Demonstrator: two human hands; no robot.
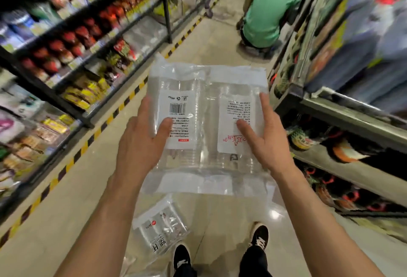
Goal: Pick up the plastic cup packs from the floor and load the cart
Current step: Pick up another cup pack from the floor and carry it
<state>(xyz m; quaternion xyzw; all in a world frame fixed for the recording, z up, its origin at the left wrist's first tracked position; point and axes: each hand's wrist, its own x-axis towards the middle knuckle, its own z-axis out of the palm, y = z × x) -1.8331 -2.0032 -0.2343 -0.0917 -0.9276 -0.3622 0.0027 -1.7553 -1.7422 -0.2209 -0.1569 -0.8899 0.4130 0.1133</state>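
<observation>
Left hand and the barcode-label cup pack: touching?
Touching. Head view: thumb of the left hand presses the label of the barcode-label cup pack, fingers along its left edge; the right hand holds the neighbouring pack.

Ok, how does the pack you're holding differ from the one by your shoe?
The held pack is raised between left hand and right hand; the floor pack lies beside the left shoe. Held pack shows a barcode label; floor pack shows big black characters. Both are clear plastic.
</observation>
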